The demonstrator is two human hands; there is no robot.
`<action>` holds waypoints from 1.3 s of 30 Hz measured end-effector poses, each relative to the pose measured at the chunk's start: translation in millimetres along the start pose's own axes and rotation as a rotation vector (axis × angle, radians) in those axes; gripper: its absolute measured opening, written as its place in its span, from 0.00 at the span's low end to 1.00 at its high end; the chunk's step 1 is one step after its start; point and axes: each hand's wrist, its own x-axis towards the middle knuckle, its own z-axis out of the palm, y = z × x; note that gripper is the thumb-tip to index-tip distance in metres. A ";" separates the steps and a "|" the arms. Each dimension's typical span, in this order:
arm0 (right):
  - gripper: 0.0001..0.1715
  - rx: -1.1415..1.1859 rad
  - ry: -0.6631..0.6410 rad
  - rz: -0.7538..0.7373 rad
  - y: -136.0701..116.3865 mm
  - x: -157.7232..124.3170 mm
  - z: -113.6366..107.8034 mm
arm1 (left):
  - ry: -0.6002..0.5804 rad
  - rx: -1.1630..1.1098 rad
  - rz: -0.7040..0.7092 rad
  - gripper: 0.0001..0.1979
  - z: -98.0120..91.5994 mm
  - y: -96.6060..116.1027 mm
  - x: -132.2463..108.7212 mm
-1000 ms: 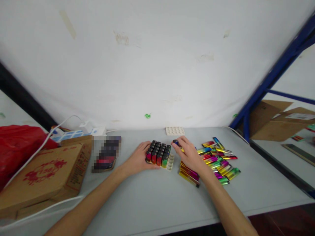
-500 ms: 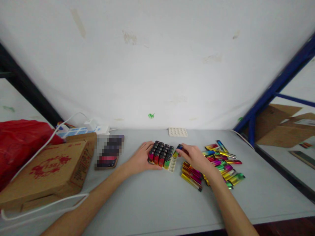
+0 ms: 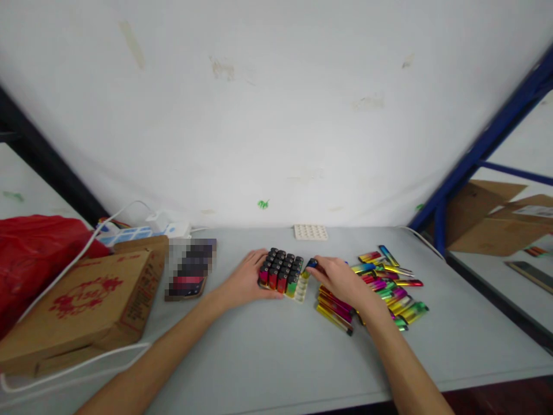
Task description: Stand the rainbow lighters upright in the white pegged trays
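A white tray with small sockets (image 3: 299, 295) stands on the grey table, several rows of it filled with upright black-topped lighters (image 3: 281, 271). My left hand (image 3: 249, 278) wraps round the left side of the tray and its lighters. Between the fingertips of my right hand (image 3: 334, 276) is a yellow lighter with a dark top (image 3: 310, 267), held at the tray's right column of sockets; its lower end is at the tray. Under and beside my right forearm lies a loose pile of shiny coloured lighters (image 3: 395, 297).
Against the wall lies a second white socketed tray (image 3: 310, 232). To the left are a phone (image 3: 190, 271), a cardboard box (image 3: 82, 300), a red plastic bag (image 3: 38, 253) and white cables. An open carton (image 3: 488, 222) stands beyond the blue frame (image 3: 458, 178) at right.
My right hand has lowered the yellow lighter toward the tray's right column and set it more upright. My left hand keeps its place on the tray. The view has shifted slightly.
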 end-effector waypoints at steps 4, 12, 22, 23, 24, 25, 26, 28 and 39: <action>0.15 -0.008 0.001 0.015 -5.0 -0.9 2.7 | 0.000 -0.002 -0.006 0.54 0.3 0.0 -0.4; 0.14 0.337 0.108 0.035 35.7 -19.8 -34.5 | 0.000 -0.008 -0.038 0.56 -0.1 -2.0 -0.4; 0.12 0.075 0.001 0.056 57.9 -88.8 -48.0 | -0.007 0.030 -0.053 0.52 4.6 4.9 0.8; 0.14 0.037 0.030 0.046 59.1 -97.0 -44.4 | -0.005 0.030 -0.056 0.53 4.7 5.2 0.9; 0.15 0.002 0.076 0.030 59.9 -105.8 -40.7 | -0.002 0.028 -0.057 0.53 4.7 5.3 0.9; 0.18 -0.031 0.137 0.011 60.0 -115.4 -36.5 | 0.000 0.024 -0.055 0.52 4.5 5.3 0.9; 0.21 -0.064 0.201 -0.005 59.5 -125.7 -31.8 | 0.001 0.021 -0.052 0.52 4.5 5.0 0.9; 0.30 -0.139 0.308 -0.018 57.5 -147.7 -19.3 | -0.003 0.018 -0.047 0.51 4.8 3.8 1.1; 0.43 -0.332 0.279 0.115 64.4 -170.5 58.8 | -0.010 0.039 -0.035 0.52 9.1 -2.7 3.8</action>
